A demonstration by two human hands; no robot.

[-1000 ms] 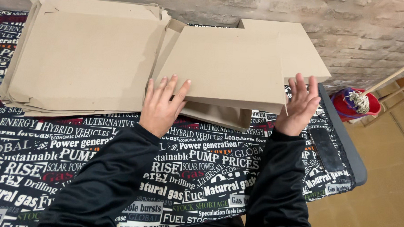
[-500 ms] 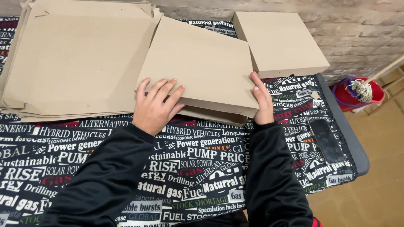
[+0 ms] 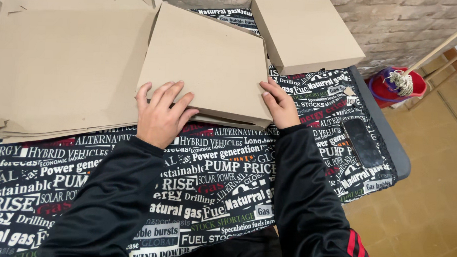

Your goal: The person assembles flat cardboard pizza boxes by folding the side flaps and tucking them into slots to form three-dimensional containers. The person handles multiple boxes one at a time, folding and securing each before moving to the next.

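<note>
Seen from the head camera, a folded cardboard box [image 3: 208, 62] lies flat near the middle of the worktop [image 3: 212, 168], which is covered by a black cloth printed with newspaper-style lettering. Its left edge overlaps a stack of flat, unfolded cardboard sheets [image 3: 63, 62] on the left. The left hand [image 3: 160, 113] rests palm down on the box's near left corner, fingers spread wide and pressing flat, gripping nothing. The right hand [image 3: 280, 105] lies against the box's near right edge, fingers loosely curled along the side, thumb on top. Both arms wear black sleeves. A second closed box [image 3: 305, 30] sits farther back on the right, just beside the first. A dark flat phone [image 3: 362, 142] lies near the worktop's right edge. On the floor beyond stands a red bucket [image 3: 397, 86] holding a mop.
</note>
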